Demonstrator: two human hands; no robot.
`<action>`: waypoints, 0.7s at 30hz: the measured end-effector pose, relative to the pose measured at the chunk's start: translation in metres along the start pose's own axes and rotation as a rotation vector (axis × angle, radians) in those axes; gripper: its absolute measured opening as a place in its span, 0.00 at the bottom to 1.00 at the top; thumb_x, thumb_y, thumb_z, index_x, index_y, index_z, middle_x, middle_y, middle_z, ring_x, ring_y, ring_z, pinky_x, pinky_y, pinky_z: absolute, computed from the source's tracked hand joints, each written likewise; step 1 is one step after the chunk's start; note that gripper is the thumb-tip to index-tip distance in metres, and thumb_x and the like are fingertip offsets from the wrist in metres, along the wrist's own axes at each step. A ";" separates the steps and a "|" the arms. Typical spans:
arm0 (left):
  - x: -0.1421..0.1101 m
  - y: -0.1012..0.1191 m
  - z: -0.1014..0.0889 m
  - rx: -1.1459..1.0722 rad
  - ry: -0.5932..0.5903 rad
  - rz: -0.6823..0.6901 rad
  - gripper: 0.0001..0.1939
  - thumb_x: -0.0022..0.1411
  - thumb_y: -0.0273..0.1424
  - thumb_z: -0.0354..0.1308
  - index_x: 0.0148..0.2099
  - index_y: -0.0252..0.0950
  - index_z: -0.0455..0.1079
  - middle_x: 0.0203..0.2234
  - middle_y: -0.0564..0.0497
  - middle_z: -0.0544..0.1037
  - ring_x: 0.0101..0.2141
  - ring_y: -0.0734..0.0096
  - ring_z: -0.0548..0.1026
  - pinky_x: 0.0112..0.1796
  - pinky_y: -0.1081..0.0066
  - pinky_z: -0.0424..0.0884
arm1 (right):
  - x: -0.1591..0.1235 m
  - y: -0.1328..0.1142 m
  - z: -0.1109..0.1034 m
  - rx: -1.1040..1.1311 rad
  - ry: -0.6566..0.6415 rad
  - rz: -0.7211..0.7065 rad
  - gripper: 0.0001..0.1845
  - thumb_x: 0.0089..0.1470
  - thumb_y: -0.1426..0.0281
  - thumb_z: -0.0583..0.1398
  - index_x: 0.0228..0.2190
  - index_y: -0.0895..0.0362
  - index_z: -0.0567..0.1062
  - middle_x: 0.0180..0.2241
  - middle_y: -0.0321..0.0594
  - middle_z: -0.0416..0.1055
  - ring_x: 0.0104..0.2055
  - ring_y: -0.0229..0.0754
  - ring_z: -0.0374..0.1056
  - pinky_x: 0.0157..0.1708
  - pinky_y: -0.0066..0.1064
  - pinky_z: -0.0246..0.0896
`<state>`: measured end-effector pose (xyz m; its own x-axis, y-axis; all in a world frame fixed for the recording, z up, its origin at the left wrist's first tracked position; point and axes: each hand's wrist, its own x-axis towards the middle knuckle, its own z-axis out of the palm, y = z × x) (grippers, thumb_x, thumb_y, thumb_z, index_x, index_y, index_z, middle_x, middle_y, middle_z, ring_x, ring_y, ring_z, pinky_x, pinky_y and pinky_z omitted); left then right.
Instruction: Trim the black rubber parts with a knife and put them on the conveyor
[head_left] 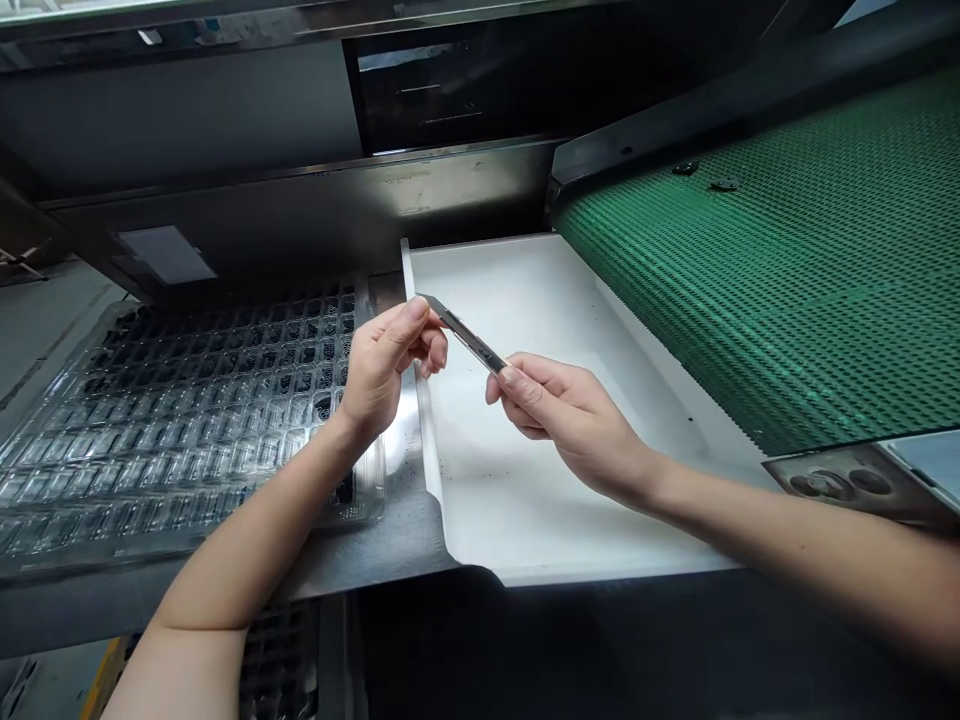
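Here's the knife [469, 340], mid-frame, slanting over the white tray [517, 490]! The right hand [559, 405] has thumb and fingers clamped on its lower end. Up at the tip, the left hand [386, 360] brings thumb and forefinger together; whether they pinch anything, I can't tell. Clear tray [112, 475] at left, two black parts [724, 185] on the green belt [810, 290], upper right.
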<state>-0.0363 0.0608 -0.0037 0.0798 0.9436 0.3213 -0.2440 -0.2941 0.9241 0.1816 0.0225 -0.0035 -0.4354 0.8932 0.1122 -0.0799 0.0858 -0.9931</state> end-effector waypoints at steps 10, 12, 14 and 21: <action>-0.008 0.000 0.004 -0.042 -0.142 -0.007 0.18 0.69 0.48 0.71 0.40 0.37 0.84 0.23 0.50 0.77 0.25 0.71 0.71 0.29 0.68 0.67 | 0.005 -0.001 -0.003 -0.031 0.048 0.012 0.33 0.70 0.44 0.66 0.24 0.56 0.70 0.21 0.30 0.51 0.23 0.34 0.43 0.23 0.31 0.36; -0.009 -0.002 0.004 -0.024 -0.151 -0.026 0.14 0.65 0.43 0.75 0.40 0.37 0.85 0.25 0.51 0.79 0.26 0.71 0.72 0.30 0.69 0.69 | 0.005 -0.001 -0.003 0.013 0.022 0.055 0.32 0.69 0.44 0.67 0.25 0.56 0.70 0.20 0.29 0.49 0.23 0.33 0.41 0.23 0.30 0.35; -0.009 -0.004 0.004 0.004 -0.130 -0.042 0.13 0.63 0.41 0.77 0.40 0.37 0.85 0.26 0.50 0.80 0.26 0.72 0.73 0.30 0.69 0.70 | 0.005 -0.001 -0.002 0.054 -0.021 0.106 0.32 0.69 0.44 0.67 0.27 0.56 0.71 0.20 0.27 0.48 0.23 0.33 0.40 0.23 0.30 0.35; -0.008 -0.010 0.003 0.022 -0.101 -0.048 0.13 0.63 0.41 0.77 0.40 0.37 0.85 0.28 0.50 0.82 0.26 0.73 0.74 0.29 0.71 0.70 | 0.004 -0.004 0.000 0.104 -0.122 0.204 0.35 0.72 0.38 0.59 0.39 0.59 0.79 0.22 0.34 0.64 0.22 0.37 0.54 0.25 0.31 0.51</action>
<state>-0.0314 0.0553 -0.0150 0.1877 0.9370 0.2947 -0.2160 -0.2533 0.9430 0.1799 0.0259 0.0005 -0.5561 0.8272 -0.0806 -0.0684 -0.1422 -0.9875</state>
